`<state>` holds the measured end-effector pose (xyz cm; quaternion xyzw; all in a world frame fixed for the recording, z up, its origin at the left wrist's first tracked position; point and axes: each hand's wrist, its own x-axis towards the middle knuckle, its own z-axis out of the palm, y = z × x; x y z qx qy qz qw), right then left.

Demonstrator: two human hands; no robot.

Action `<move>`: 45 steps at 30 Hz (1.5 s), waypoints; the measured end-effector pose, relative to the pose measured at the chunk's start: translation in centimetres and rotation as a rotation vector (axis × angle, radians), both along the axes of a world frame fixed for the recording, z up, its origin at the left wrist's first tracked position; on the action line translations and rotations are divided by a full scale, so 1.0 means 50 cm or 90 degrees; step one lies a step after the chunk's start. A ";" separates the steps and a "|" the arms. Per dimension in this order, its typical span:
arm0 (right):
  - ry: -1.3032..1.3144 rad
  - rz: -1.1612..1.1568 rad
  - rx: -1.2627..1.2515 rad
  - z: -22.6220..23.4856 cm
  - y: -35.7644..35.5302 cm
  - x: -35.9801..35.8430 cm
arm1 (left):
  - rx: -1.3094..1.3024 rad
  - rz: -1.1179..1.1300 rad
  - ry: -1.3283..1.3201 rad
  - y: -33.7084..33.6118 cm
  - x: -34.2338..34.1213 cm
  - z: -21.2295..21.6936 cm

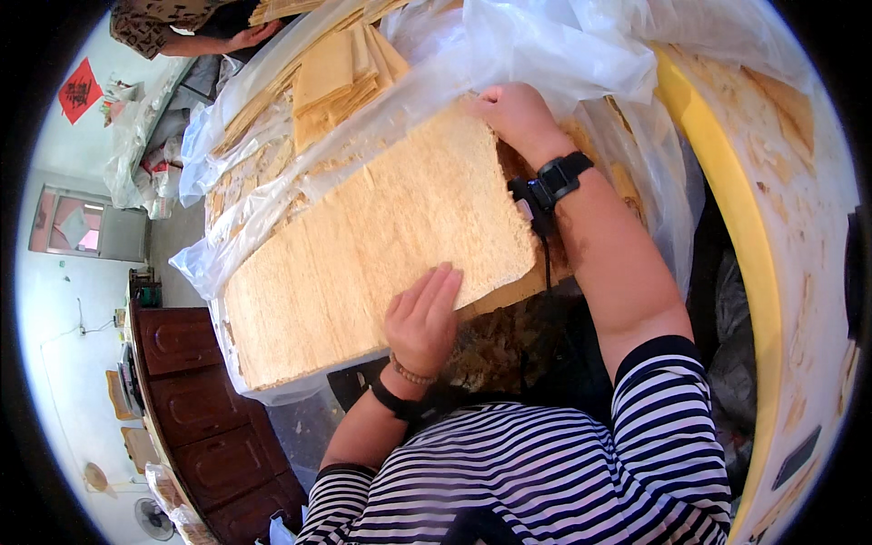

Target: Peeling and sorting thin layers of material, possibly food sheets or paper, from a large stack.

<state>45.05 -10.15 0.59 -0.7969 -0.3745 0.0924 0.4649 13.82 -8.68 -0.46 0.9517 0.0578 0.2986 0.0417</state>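
A pale, rectangular wooden board [363,236] with rough, crumbly edges lies slantwise in front of me, its surface lightly streaked. My left hand [423,313] rests on its near edge with the fingers stretched out over the top. At the far right corner, my right hand [520,113] is closed on the board's edge; its fingertips are partly hidden. Beside the board's right end a small black device [527,194] with a dark cable shows close to my right wrist. Under the near right corner, another tan sheet [509,292] sticks out.
Beyond the board lie stacked thin yellowish sheets [336,73] and crumpled clear plastic [536,45]. A yellow-edged table [763,272] with scattered flakes and a dark phone [797,457] stands right. Dark red cabinets [195,391] are left. Another person's hand [254,34] shows far left.
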 end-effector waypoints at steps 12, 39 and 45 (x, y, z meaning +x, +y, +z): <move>0.343 0.013 -0.056 0.074 -0.079 -0.028 | 0.005 0.010 -0.024 0.009 -0.013 -0.014; 0.343 0.087 -0.142 0.079 -0.164 -0.011 | -0.005 0.020 -0.007 -0.001 -0.009 -0.018; 0.279 0.190 -0.149 0.076 -0.182 -0.035 | 0.000 0.015 -0.014 -0.002 -0.001 -0.020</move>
